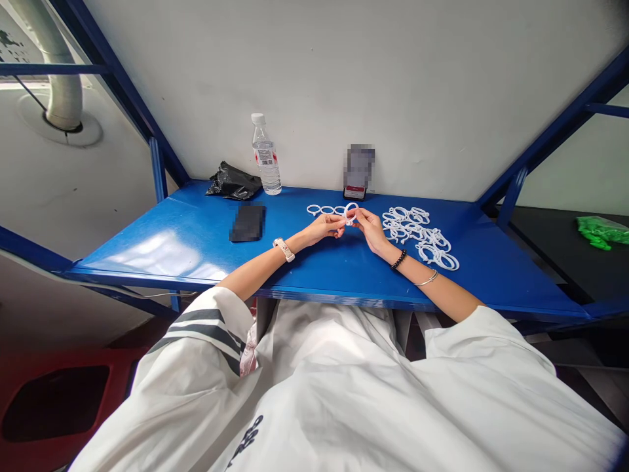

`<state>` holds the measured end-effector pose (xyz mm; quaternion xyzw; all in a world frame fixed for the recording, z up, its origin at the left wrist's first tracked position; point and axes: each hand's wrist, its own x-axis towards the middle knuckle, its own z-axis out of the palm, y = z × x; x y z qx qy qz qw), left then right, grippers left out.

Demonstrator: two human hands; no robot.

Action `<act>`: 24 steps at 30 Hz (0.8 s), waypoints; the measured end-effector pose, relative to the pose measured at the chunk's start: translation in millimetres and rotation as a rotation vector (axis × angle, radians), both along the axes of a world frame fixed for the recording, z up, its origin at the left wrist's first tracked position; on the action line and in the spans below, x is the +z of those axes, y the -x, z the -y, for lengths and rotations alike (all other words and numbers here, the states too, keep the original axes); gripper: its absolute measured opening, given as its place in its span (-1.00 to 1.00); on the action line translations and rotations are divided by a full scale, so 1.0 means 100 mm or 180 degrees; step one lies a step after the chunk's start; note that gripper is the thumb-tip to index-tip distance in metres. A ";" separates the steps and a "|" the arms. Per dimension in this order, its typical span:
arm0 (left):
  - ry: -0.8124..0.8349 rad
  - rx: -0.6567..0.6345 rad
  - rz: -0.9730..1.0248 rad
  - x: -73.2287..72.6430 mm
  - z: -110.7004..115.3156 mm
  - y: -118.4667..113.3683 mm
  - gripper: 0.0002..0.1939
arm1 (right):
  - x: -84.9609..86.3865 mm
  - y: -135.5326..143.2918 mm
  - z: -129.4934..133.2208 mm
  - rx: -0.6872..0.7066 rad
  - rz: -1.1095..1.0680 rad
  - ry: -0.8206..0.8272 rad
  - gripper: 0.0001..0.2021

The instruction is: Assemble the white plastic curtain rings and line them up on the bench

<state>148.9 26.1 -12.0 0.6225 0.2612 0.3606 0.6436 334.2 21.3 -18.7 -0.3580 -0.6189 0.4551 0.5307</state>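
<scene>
Between my two hands, a white plastic ring [350, 211] is held up a little above the blue table. My left hand [324, 228] pinches its left side with closed fingers. From the right, my right hand [368, 227] grips the ring's other side between thumb and fingers. Just behind my left hand, several white rings [327, 210] lie in a row. To the right of my right hand spreads a loose pile of similar white rings [415, 229], each with a small tab or knob. Fine details of the held ring are too small to make out.
On the blue table [147, 242] stand a clear water bottle [266, 157] and a phone-like object [358, 174] leaning on the wall. A crumpled black plastic bag [234, 181] and a flat dark item [248, 223] lie at the left. Blue frame bars [514, 196] flank the table.
</scene>
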 end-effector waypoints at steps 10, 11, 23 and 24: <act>0.0125 0.0030 0.0058 0.02 0.02 -0.01 -0.47 | 0.01 0.01 0.01 -0.0057 0.0078 -0.0017 -0.46; 0.0131 0.0022 0.0074 0.01 0.01 -0.01 -0.48 | 0.01 0.01 0.01 -0.0049 0.0087 -0.0019 -0.46; 0.0107 0.0008 0.0110 -0.03 -0.01 -0.01 -0.58 | 0.02 0.01 0.03 0.0106 0.0050 0.0030 -0.49; 0.0091 0.0006 0.0119 -0.03 -0.01 -0.01 -0.58 | 0.02 0.01 0.03 0.0122 0.0052 0.0044 -0.48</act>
